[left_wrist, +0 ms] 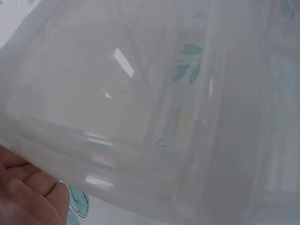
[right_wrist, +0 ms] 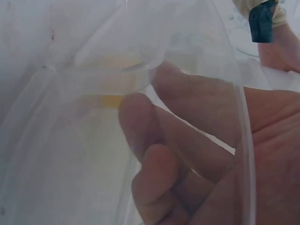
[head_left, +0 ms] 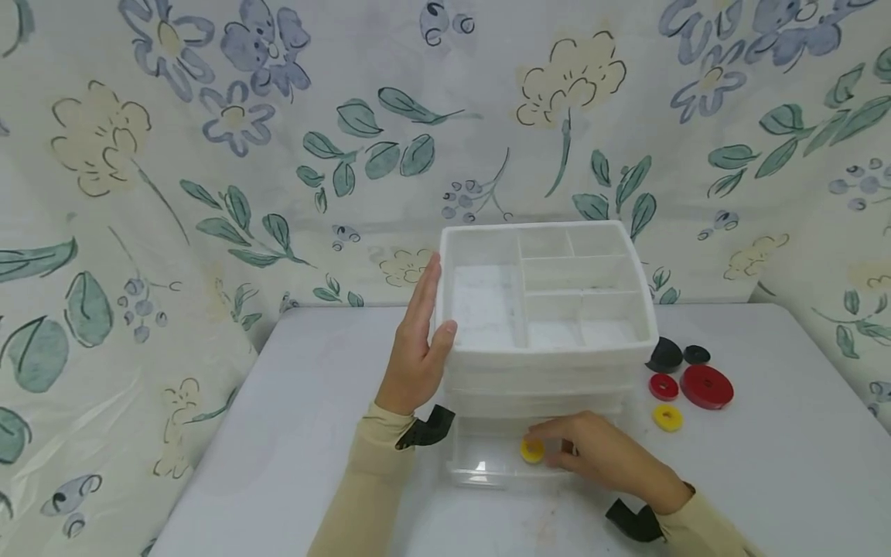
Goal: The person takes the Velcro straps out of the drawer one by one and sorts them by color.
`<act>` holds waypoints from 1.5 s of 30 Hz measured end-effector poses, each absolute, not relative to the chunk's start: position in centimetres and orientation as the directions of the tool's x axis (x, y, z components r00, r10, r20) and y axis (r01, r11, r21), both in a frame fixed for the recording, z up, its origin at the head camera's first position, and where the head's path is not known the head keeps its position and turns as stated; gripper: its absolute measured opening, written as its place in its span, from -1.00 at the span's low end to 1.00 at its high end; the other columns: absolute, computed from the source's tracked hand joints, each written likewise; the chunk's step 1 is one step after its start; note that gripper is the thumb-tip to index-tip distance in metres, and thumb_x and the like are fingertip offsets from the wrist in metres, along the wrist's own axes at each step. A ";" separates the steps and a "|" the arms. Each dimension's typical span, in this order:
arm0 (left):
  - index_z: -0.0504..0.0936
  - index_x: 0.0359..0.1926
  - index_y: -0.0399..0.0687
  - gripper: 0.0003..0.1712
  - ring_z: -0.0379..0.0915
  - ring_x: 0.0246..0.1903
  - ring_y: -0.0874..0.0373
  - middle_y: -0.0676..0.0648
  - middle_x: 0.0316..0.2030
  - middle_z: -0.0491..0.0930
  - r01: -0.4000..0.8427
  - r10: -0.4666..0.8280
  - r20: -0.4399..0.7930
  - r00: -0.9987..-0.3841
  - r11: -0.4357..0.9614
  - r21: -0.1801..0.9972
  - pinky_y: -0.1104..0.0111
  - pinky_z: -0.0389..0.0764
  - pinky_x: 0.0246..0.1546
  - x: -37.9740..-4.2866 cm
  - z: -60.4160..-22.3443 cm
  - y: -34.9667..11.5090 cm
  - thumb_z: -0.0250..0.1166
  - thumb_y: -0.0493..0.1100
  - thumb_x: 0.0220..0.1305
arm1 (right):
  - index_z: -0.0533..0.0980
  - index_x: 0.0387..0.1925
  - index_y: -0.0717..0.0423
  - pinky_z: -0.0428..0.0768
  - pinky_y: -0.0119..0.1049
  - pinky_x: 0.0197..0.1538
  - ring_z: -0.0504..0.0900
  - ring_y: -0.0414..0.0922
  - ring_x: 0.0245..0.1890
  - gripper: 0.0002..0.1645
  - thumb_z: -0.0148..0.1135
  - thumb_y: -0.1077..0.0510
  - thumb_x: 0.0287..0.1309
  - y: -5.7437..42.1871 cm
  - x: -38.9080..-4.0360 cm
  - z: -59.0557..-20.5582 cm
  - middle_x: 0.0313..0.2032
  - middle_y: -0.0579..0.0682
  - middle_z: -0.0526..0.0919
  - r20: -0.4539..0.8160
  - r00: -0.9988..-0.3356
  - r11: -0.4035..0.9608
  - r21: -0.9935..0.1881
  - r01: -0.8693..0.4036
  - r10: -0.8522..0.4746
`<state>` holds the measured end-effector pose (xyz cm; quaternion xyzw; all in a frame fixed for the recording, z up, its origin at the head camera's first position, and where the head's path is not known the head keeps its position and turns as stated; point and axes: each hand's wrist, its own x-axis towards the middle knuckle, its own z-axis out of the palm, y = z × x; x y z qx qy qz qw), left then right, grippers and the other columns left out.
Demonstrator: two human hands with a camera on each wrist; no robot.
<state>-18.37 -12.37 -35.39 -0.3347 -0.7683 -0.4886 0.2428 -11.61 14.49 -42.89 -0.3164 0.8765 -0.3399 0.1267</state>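
A white desktop organizer (head_left: 543,363) with a divided top tray stands on the table, its clear bottom drawer (head_left: 480,464) pulled out. My left hand (head_left: 418,348) rests flat along the organizer's left side, fingers straight and thumb at the front corner. In the left wrist view, part of that hand (left_wrist: 33,197) shows beside the translucent wall. Inside the drawer my right hand (head_left: 599,452) pinches a small yellow disc (head_left: 532,451) between thumb and index finger. Through the drawer's wall, the right wrist view shows the curled fingers (right_wrist: 159,168) and a blurred patch of yellow (right_wrist: 111,101).
Right of the organizer lie a large red disc (head_left: 706,387), a smaller red disc (head_left: 663,387), a yellow ring (head_left: 667,418), a large black disc (head_left: 664,356) and a small black one (head_left: 697,354). A flowered cloth (head_left: 348,155) hangs behind the white table (head_left: 278,433).
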 end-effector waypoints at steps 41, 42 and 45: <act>-0.15 0.60 -0.17 -0.18 -0.22 0.56 0.04 -0.05 0.60 -0.16 0.751 0.270 0.701 -0.660 0.250 0.611 0.11 -0.07 0.52 -18.4 -35.7 -11.9 -0.10 -0.18 0.39 | 0.76 -0.19 0.03 0.62 -0.36 -0.21 0.64 -0.25 -0.21 -0.67 0.40 0.40 0.00 13.5 -12.0 -43.3 -0.16 -0.12 0.77 -0.017 -0.772 0.606 -0.630 -0.485 -0.635; -0.15 0.60 -0.17 -0.18 -0.21 0.56 0.04 -0.07 0.59 -0.15 0.750 0.270 0.700 -0.661 0.250 0.612 0.10 -0.06 0.52 -18.4 -35.7 -11.9 -0.10 -0.18 0.40 | 0.76 -0.20 0.03 0.59 -0.38 -0.26 0.61 -0.28 -0.26 -0.68 0.41 0.40 0.00 13.5 -12.1 -43.3 -0.18 -0.13 0.77 -0.020 -0.774 0.607 -0.633 -0.481 -0.633; -0.14 0.60 -0.15 -0.19 -0.20 0.56 0.05 -0.08 0.59 -0.14 0.745 0.267 0.696 -0.667 0.251 0.618 0.10 -0.05 0.51 -18.4 -35.6 -11.9 -0.10 -0.18 0.40 | 0.76 -0.23 0.04 0.53 -0.42 -0.33 0.51 -0.34 -0.37 -0.71 0.42 0.39 0.00 13.4 -12.1 -43.3 -0.24 -0.16 0.77 -0.026 -0.777 0.615 -0.628 -0.477 -0.629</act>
